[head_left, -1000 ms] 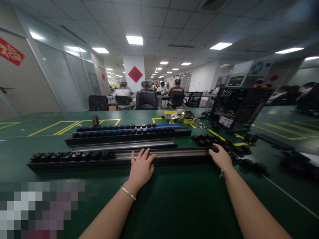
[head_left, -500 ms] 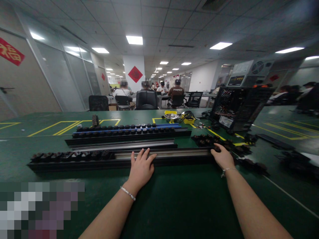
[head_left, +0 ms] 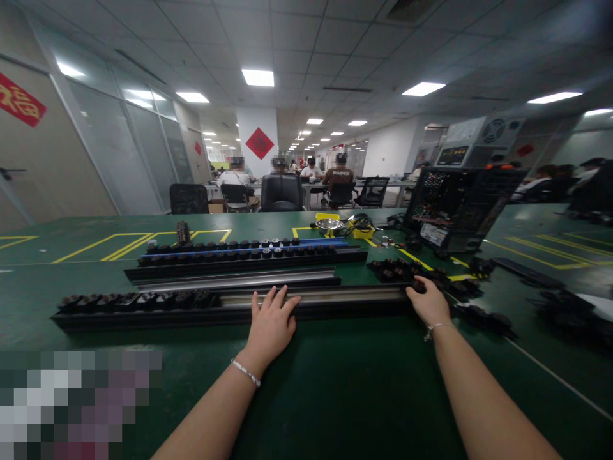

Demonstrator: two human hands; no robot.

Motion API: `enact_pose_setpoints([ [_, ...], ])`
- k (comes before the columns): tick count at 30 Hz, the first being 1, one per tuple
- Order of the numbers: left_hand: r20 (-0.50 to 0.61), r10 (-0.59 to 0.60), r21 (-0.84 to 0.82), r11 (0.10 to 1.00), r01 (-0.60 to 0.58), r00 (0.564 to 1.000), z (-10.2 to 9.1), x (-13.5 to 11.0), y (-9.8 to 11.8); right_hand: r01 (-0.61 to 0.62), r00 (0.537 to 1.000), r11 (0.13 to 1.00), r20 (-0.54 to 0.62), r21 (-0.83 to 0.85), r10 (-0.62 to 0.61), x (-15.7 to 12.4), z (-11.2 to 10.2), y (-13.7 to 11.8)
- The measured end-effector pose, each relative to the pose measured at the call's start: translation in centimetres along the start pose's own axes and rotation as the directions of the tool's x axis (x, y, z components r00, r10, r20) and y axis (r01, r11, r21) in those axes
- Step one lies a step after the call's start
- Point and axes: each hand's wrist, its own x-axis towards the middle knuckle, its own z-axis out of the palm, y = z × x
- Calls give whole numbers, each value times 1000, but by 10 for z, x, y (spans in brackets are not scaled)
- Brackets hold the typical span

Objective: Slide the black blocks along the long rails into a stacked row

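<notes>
Now right hand (head_left: 431,303) slightly rightward, rail (head_left: 237,312) unmoved

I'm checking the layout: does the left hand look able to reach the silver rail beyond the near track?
Likely yes: the left hand rests on the near track, with apparently only that track's far edge before the silver rail.

Chairs (head_left: 281,193), desks (head_left: 403,184) and ceiling lights (head_left: 257,77) show an open-plan office.
</notes>
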Motion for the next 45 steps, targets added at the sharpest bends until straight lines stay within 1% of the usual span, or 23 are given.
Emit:
enact_pose_setpoints([
  [10,-1,5,-2,1000,-5,1000,-2,0,0,-36,999,999,-32,24,37,3,0,5],
  [20,-19,1,4,1000,-1,1000,2,0,0,-73,986,995,-147,75,83,11,3,17],
  [27,-22,4,-4,1000,-4,1000,1,0,0,-97,982,992,-156,82,109,17,1,24],
  [33,-8,-7,-8,1000,7,1000,-1,0,1,-87,980,994,-171,73,98,19,1,27],
  [45,-14,-7,-13,1000,6,1000,0,0,1,-60,974,995,-213,76,75,21,2,30],
])
